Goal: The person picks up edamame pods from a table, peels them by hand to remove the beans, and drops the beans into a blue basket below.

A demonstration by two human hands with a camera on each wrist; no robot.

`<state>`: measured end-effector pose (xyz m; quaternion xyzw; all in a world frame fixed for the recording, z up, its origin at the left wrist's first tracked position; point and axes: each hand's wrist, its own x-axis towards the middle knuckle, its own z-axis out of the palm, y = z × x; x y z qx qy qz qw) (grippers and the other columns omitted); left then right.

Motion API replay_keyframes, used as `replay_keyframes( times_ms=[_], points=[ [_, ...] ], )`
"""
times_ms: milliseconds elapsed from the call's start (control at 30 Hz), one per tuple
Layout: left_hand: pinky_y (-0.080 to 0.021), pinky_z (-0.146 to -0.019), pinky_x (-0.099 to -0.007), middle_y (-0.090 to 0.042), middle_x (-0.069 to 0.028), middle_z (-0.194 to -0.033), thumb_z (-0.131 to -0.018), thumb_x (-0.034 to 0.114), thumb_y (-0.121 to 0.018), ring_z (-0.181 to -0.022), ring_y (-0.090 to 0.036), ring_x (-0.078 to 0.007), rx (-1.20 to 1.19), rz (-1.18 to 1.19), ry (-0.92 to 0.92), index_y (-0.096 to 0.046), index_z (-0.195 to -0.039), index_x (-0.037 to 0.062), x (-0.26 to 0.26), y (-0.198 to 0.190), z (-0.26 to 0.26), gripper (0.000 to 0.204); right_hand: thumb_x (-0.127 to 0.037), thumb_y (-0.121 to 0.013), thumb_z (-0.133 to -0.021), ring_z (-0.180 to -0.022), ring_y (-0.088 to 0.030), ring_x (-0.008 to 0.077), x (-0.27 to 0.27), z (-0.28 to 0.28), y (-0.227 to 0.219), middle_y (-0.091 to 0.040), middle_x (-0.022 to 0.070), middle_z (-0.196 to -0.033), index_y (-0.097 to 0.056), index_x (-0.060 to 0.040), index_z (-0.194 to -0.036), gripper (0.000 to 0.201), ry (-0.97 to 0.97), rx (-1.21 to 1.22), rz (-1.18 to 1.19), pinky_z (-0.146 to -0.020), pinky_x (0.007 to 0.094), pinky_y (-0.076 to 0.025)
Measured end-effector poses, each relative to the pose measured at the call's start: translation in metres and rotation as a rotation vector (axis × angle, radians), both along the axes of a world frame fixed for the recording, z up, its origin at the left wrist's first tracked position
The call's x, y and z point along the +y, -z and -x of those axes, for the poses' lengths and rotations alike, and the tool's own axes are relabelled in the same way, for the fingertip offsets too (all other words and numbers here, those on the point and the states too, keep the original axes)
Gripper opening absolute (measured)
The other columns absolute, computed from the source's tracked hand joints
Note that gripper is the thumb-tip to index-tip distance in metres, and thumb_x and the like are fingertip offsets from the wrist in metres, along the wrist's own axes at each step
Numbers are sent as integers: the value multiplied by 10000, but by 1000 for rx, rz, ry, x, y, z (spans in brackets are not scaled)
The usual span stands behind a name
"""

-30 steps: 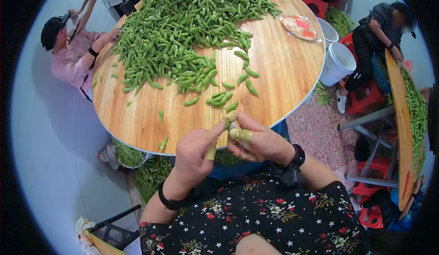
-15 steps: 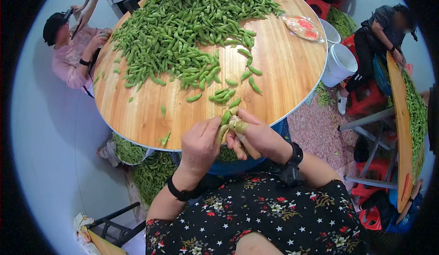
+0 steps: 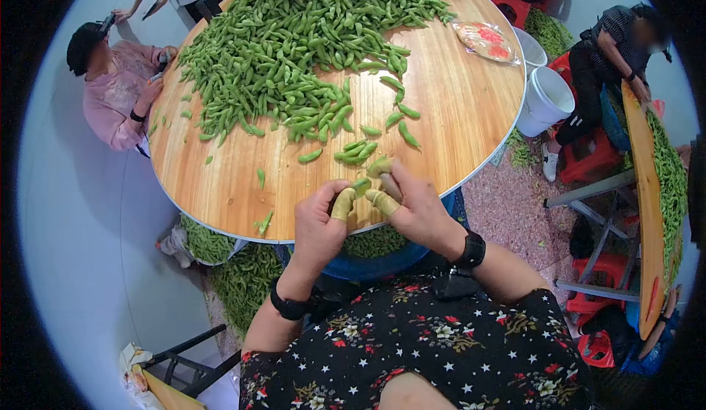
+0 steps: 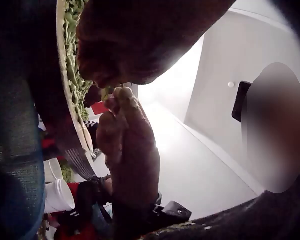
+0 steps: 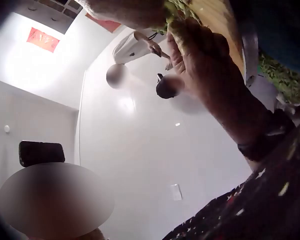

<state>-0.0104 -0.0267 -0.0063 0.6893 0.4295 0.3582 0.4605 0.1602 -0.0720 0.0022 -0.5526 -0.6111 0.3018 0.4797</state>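
Over the table's near edge, my left hand [image 3: 321, 222] pinches a green soybean pod [image 3: 360, 185] between its thumb and forefinger. My right hand [image 3: 423, 208] is just to the right, its thumb and forefinger spread apart with nothing seen between them. The right thumb tip is right beside the pod. Yellowish-green covers wrap both thumbs and the right forefinger. Below the hands, a blue basin [image 3: 418, 261] contains green beans. A few loose pods [image 3: 356, 152] lie just beyond the fingers. Both wrist views are dark, and the pod is mostly hidden there.
A large heap of pods [image 3: 294, 50] covers the far part of the round wooden table [image 3: 456, 116]. A clear packet [image 3: 485, 44] lies at its right, near white buckets [image 3: 546, 101]. People sit to the left [image 3: 114, 90] and right [image 3: 614, 50].
The hands were close together around the pod. Now the right thumb and forefinger have spread apart, while the left hand keeps the pod. The seated person on the left has shifted their arms.
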Motion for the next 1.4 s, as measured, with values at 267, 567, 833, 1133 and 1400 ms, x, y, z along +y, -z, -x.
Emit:
replay_keyframes(
  times_ms=[267,567,833,1133,1400],
  points=[
    [-415,-490,-239,-587,-38,-718,-910,64,-557,-537,-521,-86,126,-233,169,-615,-1005,-22,-8,-7,4,140,-91,-633,-773,-823,-548,376,13,1,7,-531,196,-848,-528,10,-937,220,-80,-225,-215,-705,414,-451],
    [-491,-581,-302,-631,-125,-760,-879,-2,-536,-619,-596,-158,-51,256,175,-592,-1070,-29,-3,-5,10,201,-161,-548,-891,-392,-464,77,11,-11,23,-550,30,-603,-536,-81,-958,106,-101,757,432,-338,216,-339],
    [-508,-697,-413,-630,-240,-911,-839,-79,-508,-870,-628,-419,170,-322,176,-413,-1253,34,-5,-20,-2,440,-139,-634,-837,-710,-583,164,0,12,15,-609,28,-759,-583,-6,-983,204,61,198,105,-652,310,-468],
    [-518,-725,-330,-651,-145,-936,-868,-53,-527,-847,-666,-225,134,-199,228,-454,-1227,41,8,-20,20,379,-97,-618,-849,-632,-536,124,3,6,3,-547,-9,-706,-577,-45,-900,84,-156,466,379,-565,305,-440],
    [-502,-690,-372,-633,-193,-1017,-862,87,-590,-734,-651,-300,794,-292,-12,-575,-1101,16,0,-62,125,251,-89,-597,-840,-778,-582,359,-18,-7,-11,-562,135,-804,-534,-40,-926,117,-636,-324,82,-647,393,-467]
  ],
)
